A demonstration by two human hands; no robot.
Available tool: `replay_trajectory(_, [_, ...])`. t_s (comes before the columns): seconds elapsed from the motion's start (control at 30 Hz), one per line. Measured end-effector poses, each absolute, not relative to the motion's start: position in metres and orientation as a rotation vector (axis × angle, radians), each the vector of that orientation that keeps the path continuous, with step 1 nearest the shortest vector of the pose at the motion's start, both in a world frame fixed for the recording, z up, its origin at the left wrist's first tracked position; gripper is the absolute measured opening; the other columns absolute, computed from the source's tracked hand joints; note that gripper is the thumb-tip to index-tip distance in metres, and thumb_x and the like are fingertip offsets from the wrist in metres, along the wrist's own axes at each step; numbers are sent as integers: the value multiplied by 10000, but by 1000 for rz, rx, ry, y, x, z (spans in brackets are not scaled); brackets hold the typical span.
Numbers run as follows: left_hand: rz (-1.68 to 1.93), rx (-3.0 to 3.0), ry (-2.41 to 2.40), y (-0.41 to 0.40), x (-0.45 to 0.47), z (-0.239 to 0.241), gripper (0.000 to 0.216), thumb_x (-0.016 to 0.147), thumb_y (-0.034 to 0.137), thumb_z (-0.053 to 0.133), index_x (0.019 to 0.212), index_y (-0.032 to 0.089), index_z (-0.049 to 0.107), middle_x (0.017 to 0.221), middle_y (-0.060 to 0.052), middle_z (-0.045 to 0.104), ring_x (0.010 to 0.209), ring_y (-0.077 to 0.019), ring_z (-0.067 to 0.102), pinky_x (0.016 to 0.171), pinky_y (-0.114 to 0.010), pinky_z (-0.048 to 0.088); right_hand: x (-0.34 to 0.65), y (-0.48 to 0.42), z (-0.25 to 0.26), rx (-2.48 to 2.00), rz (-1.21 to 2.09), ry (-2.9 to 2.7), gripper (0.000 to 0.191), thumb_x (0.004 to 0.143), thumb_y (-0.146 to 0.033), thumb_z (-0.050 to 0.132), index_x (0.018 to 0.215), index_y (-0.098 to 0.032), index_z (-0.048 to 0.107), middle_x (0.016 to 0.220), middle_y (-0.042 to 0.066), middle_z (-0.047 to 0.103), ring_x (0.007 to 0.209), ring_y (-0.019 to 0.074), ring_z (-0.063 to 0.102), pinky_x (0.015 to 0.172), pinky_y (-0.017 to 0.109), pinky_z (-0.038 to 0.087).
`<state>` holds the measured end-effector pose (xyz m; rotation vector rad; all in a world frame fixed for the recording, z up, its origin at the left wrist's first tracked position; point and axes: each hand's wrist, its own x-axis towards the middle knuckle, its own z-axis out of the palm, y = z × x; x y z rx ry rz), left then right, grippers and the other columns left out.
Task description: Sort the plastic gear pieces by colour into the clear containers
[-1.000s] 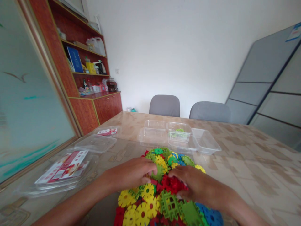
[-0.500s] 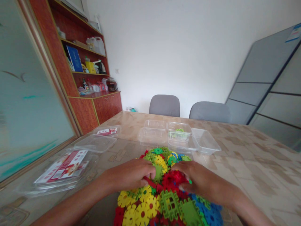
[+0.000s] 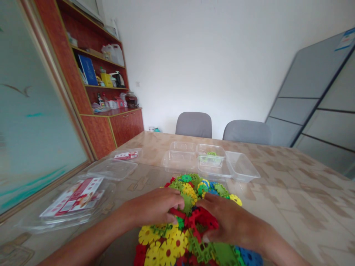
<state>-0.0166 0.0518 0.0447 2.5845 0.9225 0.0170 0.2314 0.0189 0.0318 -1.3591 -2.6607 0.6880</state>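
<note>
The left hand (image 3: 159, 205) has its fingers closed on a red bar (image 3: 178, 212), just above the pile (image 3: 168, 252) on the tabletop (image 3: 280, 194). The right hand (image 3: 226, 218) grips a red cluster (image 3: 205, 217) between thumb and fingers; whether bar and cluster touch is unclear. Clear boxes (image 3: 242, 166) stand beyond the pile; lids (image 3: 74, 199) lie to the left.
</note>
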Motion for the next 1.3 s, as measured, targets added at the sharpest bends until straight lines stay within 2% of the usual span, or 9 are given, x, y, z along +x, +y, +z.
replay_trajectory(0.13, [52, 2581, 900, 51, -16, 44, 255, 763, 150, 757, 965, 217, 615, 974, 3, 645, 923, -208, 607, 765, -244, 397, 238, 20, 37, -1324, 799, -2663, 708, 663, -288, 820, 1318, -247, 554, 1283, 97, 575, 1151, 293, 537, 973, 376, 423])
replay_trajectory(0.3, [49, 2622, 866, 52, -13, 42, 190, 787, 56, 681, 892, 200, 616, 895, 1, 640, 870, -187, 610, 739, -230, 390, 240, 21, 39, -1305, 779, -2606, 503, 721, -107, 722, 1201, -227, 627, 1181, 77, 640, 1071, 254, 581, 934, 340, 436])
replay_trajectory(0.43, [93, 2624, 860, 53, -13, 41, 225, 799, 6, 621, 911, 202, 622, 926, -2, 643, 893, -179, 610, 778, -229, 386, 240, 20, 42, -1286, 760, -2628, 457, 746, -116, 699, 1189, -197, 622, 1157, 92, 640, 1046, 263, 585, 921, 365, 446])
replay_trajectory(0.6, [198, 2651, 858, 55, -15, 42, 158, 836, 49, 611, 883, 200, 599, 889, 9, 606, 875, -168, 586, 759, -224, 374, 246, 23, 48, -1324, 696, -2578, 405, 807, -196, 660, 1204, -171, 587, 1114, 106, 635, 1009, 267, 583, 869, 369, 461])
replay_trajectory(0.8, [307, 2625, 858, 55, -12, 48, 142, 880, 76, 589, 943, 201, 617, 949, -9, 619, 926, -178, 577, 803, -239, 371, 264, 39, 58, -1242, 632, -2471, 151, 828, -175, 619, 977, -179, 647, 911, 39, 678, 789, 184, 611, 696, 268, 455])
replay_trajectory(0.9, [361, 2609, 819, 59, -10, 48, 151, 883, 87, 592, 966, 208, 628, 957, -7, 631, 951, -180, 577, 831, -243, 372, 277, 59, 59, -1405, 460, -2433, 129, 818, -158, 611, 945, -160, 634, 870, 48, 677, 709, 171, 613, 621, 247, 450])
replay_trajectory(1.03, [429, 2607, 826, 66, -6, 44, 164, 895, 114, 575, 1002, 221, 639, 974, -16, 640, 942, -184, 581, 843, -261, 383, 297, 91, 61, -1591, 181, -2425, 208, 795, -112, 606, 1001, -131, 626, 936, 92, 687, 742, 188, 642, 669, 259, 468])
replay_trajectory(1.23, [437, 2609, 827, 70, -3, 41, 142, 902, 144, 559, 988, 214, 647, 953, -24, 636, 912, -183, 586, 813, -257, 405, 303, 130, 69, -1681, 68, -2429, 340, 761, -43, 597, 1089, -124, 643, 1127, 164, 671, 1024, 268, 627, 892, 318, 442])
replay_trajectory(1.3, [444, 2602, 831, 71, -4, 40, 134, 906, 150, 557, 984, 214, 646, 953, -22, 638, 929, -186, 586, 808, -249, 406, 297, 138, 66, -1709, 52, -2425, 383, 746, -11, 582, 1102, -132, 653, 1148, 172, 669, 1053, 281, 622, 914, 333, 436])
